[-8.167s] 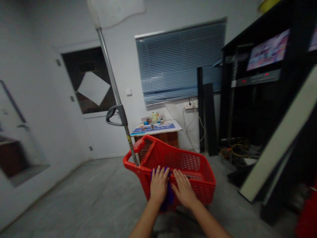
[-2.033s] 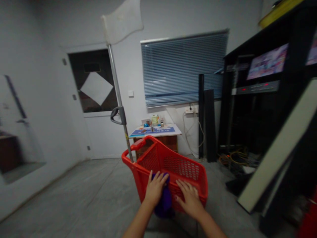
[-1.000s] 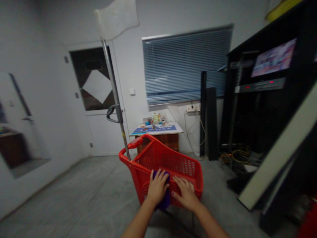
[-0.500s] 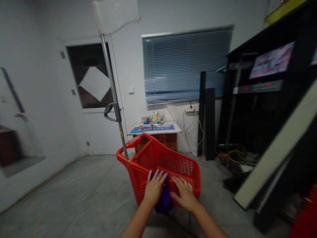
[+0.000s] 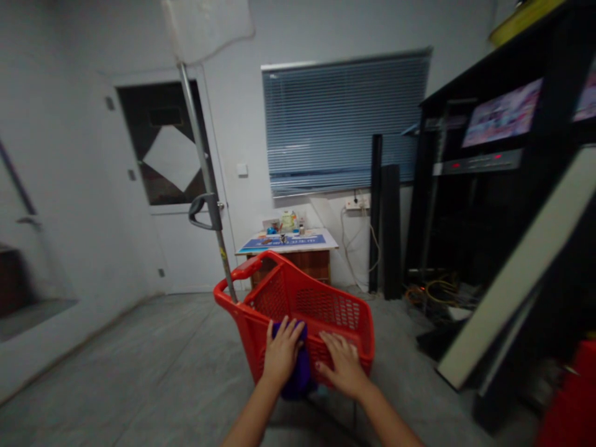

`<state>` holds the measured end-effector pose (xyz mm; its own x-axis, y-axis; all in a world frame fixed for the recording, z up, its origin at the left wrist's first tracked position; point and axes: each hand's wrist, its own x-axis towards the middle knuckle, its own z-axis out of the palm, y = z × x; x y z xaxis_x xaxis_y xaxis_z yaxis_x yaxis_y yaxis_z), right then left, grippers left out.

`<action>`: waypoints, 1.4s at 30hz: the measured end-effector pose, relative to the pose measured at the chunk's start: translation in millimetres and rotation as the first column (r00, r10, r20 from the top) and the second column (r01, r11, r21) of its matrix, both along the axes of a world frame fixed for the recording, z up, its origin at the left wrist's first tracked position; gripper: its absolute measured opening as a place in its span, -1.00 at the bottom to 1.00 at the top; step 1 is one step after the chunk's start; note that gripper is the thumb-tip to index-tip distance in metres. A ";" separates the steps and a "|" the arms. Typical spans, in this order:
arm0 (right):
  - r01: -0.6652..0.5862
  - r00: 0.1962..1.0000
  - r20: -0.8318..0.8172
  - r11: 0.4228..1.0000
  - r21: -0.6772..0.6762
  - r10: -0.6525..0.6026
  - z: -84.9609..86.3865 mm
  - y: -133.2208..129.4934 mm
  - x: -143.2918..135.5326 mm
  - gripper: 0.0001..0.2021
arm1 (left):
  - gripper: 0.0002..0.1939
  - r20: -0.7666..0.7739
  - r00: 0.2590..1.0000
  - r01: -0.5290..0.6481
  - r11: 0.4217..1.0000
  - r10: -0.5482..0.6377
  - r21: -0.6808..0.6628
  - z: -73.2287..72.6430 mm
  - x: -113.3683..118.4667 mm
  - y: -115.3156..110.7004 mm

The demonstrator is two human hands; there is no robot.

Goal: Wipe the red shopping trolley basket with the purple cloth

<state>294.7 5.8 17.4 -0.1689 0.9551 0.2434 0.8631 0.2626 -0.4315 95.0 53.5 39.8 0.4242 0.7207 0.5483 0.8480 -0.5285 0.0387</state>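
Note:
A red plastic shopping cart (image 5: 249, 326) with meshed basket walls stands in front of me. Over its near rim hangs a purple cloth (image 5: 298, 375), partly covered by my left hand (image 5: 282, 354). The left fingers are slightly spread and bent over the rim, pressing the cloth against it. Farther right on the same rim rests my right hand (image 5: 342, 365), its fingers reaching over to the inside and its thumb on the outer side. The cart's lower part is mostly hidden by my arms.
A grey pole (image 5: 198, 124) with a looped grip rises by the cart's handle. Behind stands a small table (image 5: 330, 239) with small items. Leaning panels (image 5: 512, 273) and a black rack (image 5: 414, 230) with a screen occupy the right. A door (image 5: 186, 248) is at left.
My left hand and the purple cloth have slid slightly left along the rim. My right hand stays on the rim. The whole view has shifted a little.

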 end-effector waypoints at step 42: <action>0.165 0.986 0.022 0.984 0.071 -0.167 -16.2 -12.9 3.0 -0.30 | -0.52 0.019 0.994 0.106 0.994 -0.105 -0.042 -18.7 31.8 0.2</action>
